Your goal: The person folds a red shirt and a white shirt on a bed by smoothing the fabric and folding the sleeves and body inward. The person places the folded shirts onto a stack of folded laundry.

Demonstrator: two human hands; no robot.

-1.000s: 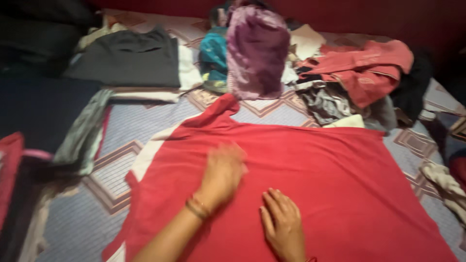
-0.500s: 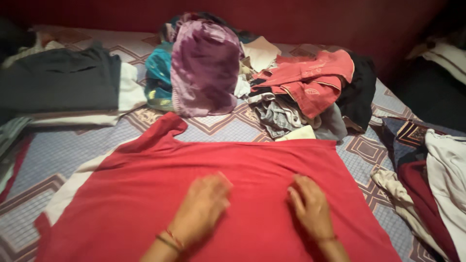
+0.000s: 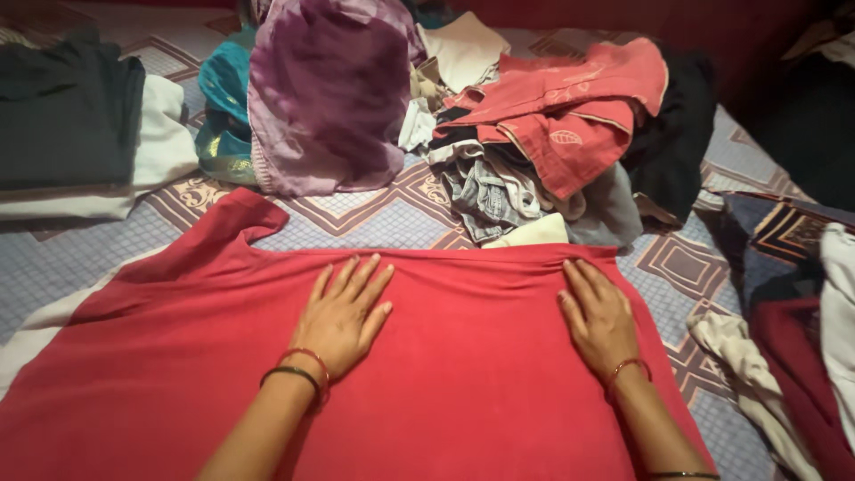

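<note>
So we've got the red garment [image 3: 445,374] spread out flat on the bed [image 3: 98,240], and both hands are pressed down on it near its far edge. Left hand [image 3: 343,312] is flat, fingers spread, palm down on the cloth a bit left of centre; right hand [image 3: 598,316] is the same, flat on the cloth close to the right end of that edge. Neither grip is closed on anything, they just rest open on the fabric.

Our read: the cloth looks laid out and mostly smooth, with a few ripples along the top edge between our hands. No fold in it yet that we can see.

Further back there's a loose pile of clothes [image 3: 552,151] not yet sorted, a purple bundle [image 3: 329,98], and a dark folded stack [image 3: 62,116] on the left that looks done.
</note>
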